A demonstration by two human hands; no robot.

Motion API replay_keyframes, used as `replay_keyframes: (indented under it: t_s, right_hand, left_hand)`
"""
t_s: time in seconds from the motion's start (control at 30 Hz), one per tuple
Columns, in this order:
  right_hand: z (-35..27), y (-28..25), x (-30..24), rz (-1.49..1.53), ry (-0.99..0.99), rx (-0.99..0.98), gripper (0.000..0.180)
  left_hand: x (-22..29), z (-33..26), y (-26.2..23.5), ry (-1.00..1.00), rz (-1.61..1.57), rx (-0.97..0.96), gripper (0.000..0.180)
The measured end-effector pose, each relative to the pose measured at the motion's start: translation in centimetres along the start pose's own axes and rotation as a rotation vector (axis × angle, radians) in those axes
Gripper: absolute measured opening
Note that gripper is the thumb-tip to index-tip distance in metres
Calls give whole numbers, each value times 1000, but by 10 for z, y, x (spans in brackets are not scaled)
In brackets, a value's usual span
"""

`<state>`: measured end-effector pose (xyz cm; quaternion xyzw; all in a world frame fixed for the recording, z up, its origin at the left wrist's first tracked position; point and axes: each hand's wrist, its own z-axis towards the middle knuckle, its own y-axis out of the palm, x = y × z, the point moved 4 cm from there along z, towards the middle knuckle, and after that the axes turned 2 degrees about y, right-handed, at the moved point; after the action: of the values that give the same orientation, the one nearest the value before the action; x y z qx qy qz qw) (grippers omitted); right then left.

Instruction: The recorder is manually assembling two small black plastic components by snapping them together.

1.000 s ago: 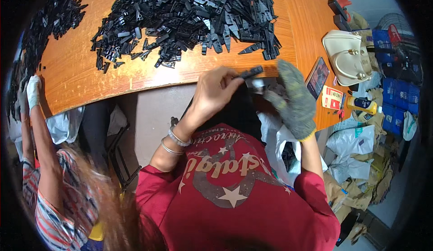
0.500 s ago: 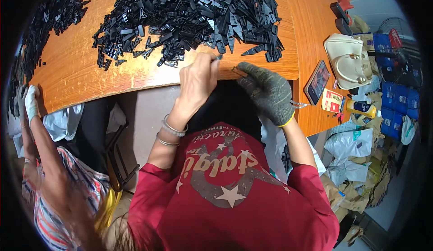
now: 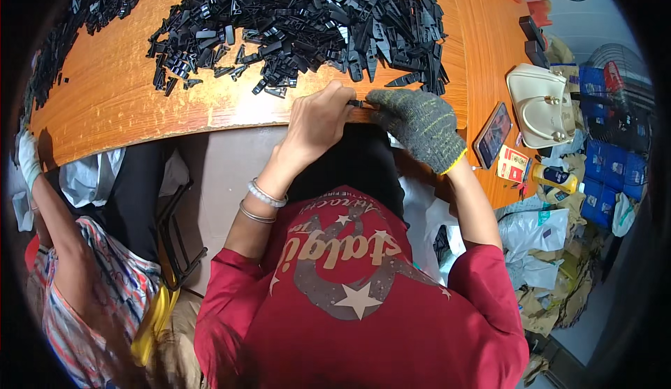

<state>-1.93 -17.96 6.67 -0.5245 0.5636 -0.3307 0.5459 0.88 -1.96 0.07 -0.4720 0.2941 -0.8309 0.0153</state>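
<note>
1. My bare left hand (image 3: 318,120) pinches one end of a small black plastic piece (image 3: 357,103) at the table (image 3: 126,109) edge.
2. My gloved right hand (image 3: 419,125) closes around its other end, I think; the grip is half hidden.
3. The big black parts pile (image 3: 300,18) lies just beyond.

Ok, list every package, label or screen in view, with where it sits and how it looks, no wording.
Phone: flat dark rectangle, screen up, on the table's right end, near the gloved right hand.
Small carton: red and white, beside the phone at the table edge.
Bottle: yellow with a dark label, lying right of the carton.
Blue packets: stacked at the far right.
</note>
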Motion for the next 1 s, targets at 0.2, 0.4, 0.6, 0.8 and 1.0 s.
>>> replay_keyframes:
  t_s: [0.2,0.4,0.6,0.8,1.0]
  right_hand:
    - [5,-3,-3,-77,-23,-47,27]
    - [18,-13,-16,-206,-102,-112,27]
    - [36,-1,-31,-256,-95,-211,20]
    - [41,-2,-34,-245,-111,-249,18]
    - [40,3,-41,-338,-54,-257,17]
  left_hand:
    - [-3,-1,4,61,64,28,19]
    - [-3,-1,4,61,96,26,19]
    - [-5,-1,7,46,56,8,18]
    - [-1,-1,3,25,75,-8,16]
    - [-2,-2,3,1,79,-22,16]
